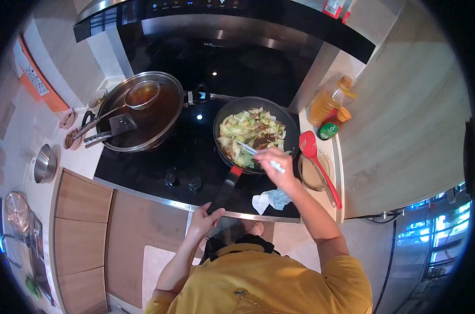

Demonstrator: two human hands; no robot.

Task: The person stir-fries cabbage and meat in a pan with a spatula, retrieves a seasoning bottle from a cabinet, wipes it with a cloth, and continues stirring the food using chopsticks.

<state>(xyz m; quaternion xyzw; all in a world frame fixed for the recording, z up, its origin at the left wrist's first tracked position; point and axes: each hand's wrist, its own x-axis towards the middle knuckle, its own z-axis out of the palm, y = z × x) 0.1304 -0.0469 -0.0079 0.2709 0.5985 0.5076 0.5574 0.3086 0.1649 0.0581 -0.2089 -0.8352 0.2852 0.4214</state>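
My left hand (205,220) is wrapped round the end of the black handle of a frying pan (220,116) on the right side of the stove. Chopped cabbage (253,123) with brown pieces, perhaps meat, fills much of the pan. Over the pan's near right rim, my right hand (275,166) grips a pair of pale chopsticks (246,148), whose tips reach into the cabbage on the left. A crumpled pale cloth (271,201) lies below my right hand on the stove's front edge.
A large wok (169,125) of brown liquid holds a strainer (142,95) and a metal spatula (123,125) at left. Right of the pan are a red ladle (309,145), a glass lid or dish (315,172), an oil bottle (326,102) and a sauce bottle (334,124). The range hood (221,26) hangs beyond.
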